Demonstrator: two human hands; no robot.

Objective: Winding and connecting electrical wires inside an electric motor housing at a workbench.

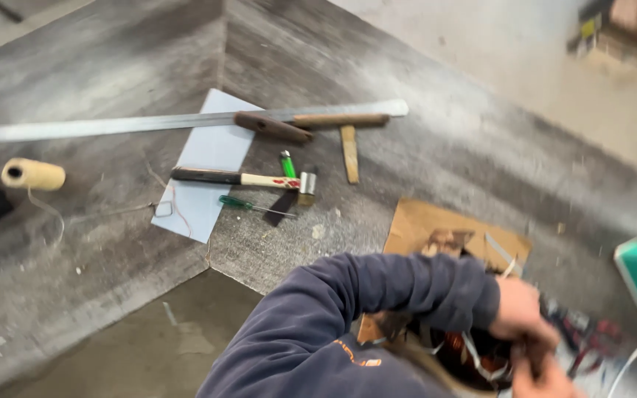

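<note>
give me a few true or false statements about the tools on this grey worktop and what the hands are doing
1. A long flat metal ruler lies across the grey worktop. True.
2. The spool of cream twine sits at the right edge. False: it lies at the left.
3. A green lighter lies near the hammer with the dark and cream handle. True.
4. The small green-handled screwdriver is held in a hand. False: it lies on the worktop.
5. Both hands, left hand and right hand, work at the wound bundle of wires and strips over brown cardboard. True.

Grey streaked bench (422, 155), pale blue sheet (211, 166), green lighter (287, 163), cream twine spool (33, 175), brown cardboard (422, 225), navy sleeve (377, 291)
</note>
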